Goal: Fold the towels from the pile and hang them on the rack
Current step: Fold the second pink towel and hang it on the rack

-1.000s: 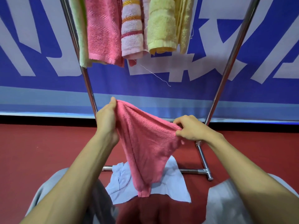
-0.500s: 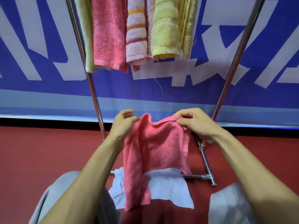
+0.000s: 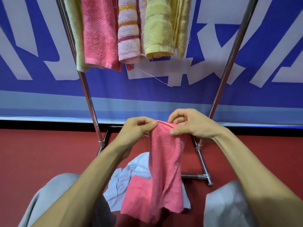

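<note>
**Soft pink towel pinched at its top edge, hands close together**

The pink towel (image 3: 165,161) hangs limp in front of the rack (image 3: 86,89). It sits above a pale blue towel (image 3: 124,182) that lies crumpled on the red floor (image 3: 41,153) between the person's knees. The cloth looks light, thin and floppy, and it drapes in long creases with its lower end bunched. It should not slip, but it will sag wherever it is unsupported, so the corners of the top edge are the sensible places to hold it for a clean fold.

The left hand (image 3: 136,130) has a tight grip, with thumb and fingertips pinching the left end of the top edge. The right hand (image 3: 188,125) sits just beside it. Its thumb presses the front of the cloth and its fingers curl over the edge, so it also pinches the towel. Neither hand is spread.

Four towels (image 3: 100,35) already hang side by side on the rack.
</note>
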### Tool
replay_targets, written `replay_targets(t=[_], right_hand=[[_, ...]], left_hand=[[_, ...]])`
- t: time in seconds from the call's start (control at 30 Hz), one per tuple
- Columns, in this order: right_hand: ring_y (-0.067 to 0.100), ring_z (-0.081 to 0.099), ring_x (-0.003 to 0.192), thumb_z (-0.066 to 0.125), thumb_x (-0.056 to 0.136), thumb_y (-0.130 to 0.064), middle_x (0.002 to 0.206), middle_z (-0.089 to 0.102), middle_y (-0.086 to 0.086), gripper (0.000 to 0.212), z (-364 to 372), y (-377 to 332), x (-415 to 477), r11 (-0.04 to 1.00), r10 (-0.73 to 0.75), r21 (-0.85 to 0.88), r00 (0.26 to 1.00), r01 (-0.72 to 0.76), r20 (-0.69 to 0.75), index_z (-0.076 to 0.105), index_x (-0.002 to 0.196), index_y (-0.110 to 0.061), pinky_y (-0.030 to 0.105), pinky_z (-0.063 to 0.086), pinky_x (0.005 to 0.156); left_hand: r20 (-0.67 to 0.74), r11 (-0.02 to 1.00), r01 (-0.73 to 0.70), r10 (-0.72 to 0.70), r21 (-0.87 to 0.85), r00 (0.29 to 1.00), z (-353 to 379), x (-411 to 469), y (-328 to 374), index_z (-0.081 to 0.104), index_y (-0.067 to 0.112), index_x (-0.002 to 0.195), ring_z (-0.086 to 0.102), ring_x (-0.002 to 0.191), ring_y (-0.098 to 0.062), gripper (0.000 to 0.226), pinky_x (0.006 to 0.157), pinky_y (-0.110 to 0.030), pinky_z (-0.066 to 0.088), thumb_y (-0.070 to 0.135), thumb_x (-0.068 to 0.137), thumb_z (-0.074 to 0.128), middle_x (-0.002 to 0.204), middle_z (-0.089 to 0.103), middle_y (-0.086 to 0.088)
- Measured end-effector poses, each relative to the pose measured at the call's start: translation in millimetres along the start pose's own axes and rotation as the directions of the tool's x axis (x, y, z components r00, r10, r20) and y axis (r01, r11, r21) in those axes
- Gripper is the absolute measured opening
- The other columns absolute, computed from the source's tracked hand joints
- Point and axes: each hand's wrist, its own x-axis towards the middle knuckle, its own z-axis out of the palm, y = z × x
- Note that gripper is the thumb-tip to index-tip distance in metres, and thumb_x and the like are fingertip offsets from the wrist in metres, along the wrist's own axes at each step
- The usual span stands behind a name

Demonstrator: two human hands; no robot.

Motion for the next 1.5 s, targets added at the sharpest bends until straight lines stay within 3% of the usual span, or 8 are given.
replay_targets(t=[0.23,0.4,0.5,0.8,0.93,1.23,1.4,1.5], right_hand=[[0.011,0.053,0.063,0.072,0.081,-0.005,0.069,0.065,0.009,0.005,3,5,3,0.994,0.023,0.106,0.992,-0.010,-0.126,0.069,0.084,-0.006,0.020,0.044,0.061],[0.007,0.056,0.062,0.071,0.082,-0.011,0.071,0.067,0.004,0.010,13,3,9,0.968,-0.024,0.241,0.975,0.078,-0.219,0.071,0.086,-0.003,0.017,0.046,0.059],[0.008,0.059,0.065,0.072,0.082,-0.011,0.074,0.069,0.005,0.013,18,2,10,0.980,-0.071,0.169,0.975,0.108,-0.211,0.073,0.090,0.000,0.017,0.046,0.061],[0.006,0.058,0.063,0.079,0.072,-0.006,0.072,0.067,0.005,0.013,18,7,12,0.995,-0.095,0.004,0.995,0.095,-0.044,0.071,0.079,-0.012,0.019,0.047,0.065],[0.001,0.039,0.055,0.082,0.071,-0.027,0.058,0.052,-0.010,0.018,20,25,16,0.919,-0.051,-0.389,0.998,0.065,0.046,0.072,0.077,-0.013,0.021,0.034,0.055],[0.004,0.046,0.066,0.071,0.083,-0.031,0.070,0.062,0.004,0.018,29,51,31,0.827,0.040,-0.559,0.988,0.052,0.152,0.064,0.075,-0.015,0.031,0.042,0.065],[0.007,0.053,0.067,0.073,0.081,-0.027,0.070,0.063,-0.005,0.020,30,63,31,0.748,0.137,-0.663,0.977,0.005,0.161,0.059,0.067,-0.026,0.026,0.043,0.068],[0.004,0.047,0.060,0.075,0.080,-0.024,0.063,0.056,-0.007,0.029,24,67,33,0.732,0.156,-0.679,0.984,-0.056,0.087,0.055,0.059,-0.029,0.018,0.038,0.060]], left_hand=[[-0.164,0.980,0.066,-0.097,-0.187,0.982,-10,0,4,0.063,0.013,0.077,0.046,0.054,-0.011,0.014,0.061,-0.026,0.036,0.012,0.090,0.058,0.061,0.055,0.001],[-0.131,0.999,0.013,-0.008,0.035,0.991,-5,-3,5,0.066,0.014,0.084,0.057,0.070,-0.010,0.012,0.070,-0.022,0.043,0.001,0.082,0.066,0.074,0.065,0.002],[0.012,0.998,-0.028,0.029,-0.060,1.000,-2,-7,7,0.066,0.010,0.104,0.065,0.083,-0.016,0.028,0.083,-0.028,0.049,0.004,0.077,0.074,0.093,0.070,-0.013],[-0.029,0.990,-0.127,0.129,0.058,0.991,1,-9,9,0.073,0.012,0.086,0.056,0.069,-0.007,0.010,0.067,-0.020,0.045,0.019,0.088,0.065,0.077,0.067,-0.002],[-0.159,0.986,-0.166,0.161,-0.020,0.974,2,-7,12,0.069,0.015,0.086,0.056,0.069,-0.005,0.012,0.066,-0.020,0.044,0.022,0.092,0.061,0.072,0.065,0.009],[-0.699,0.904,-0.366,0.114,-0.222,0.706,-39,4,17,0.068,0.019,0.081,0.056,0.072,-0.010,0.014,0.076,-0.032,0.047,0.023,0.092,0.060,0.073,0.063,0.007],[-0.804,0.850,-0.433,0.019,-0.301,0.595,-64,6,18,0.068,0.018,0.080,0.055,0.076,-0.014,0.013,0.079,-0.034,0.049,0.025,0.090,0.062,0.075,0.059,0.004],[-0.822,0.803,-0.429,-0.126,-0.413,0.555,-71,2,19,0.058,0.022,0.050,0.044,0.063,-0.012,0.037,0.064,-0.027,0.042,0.017,0.086,0.063,0.059,0.047,0.007]])
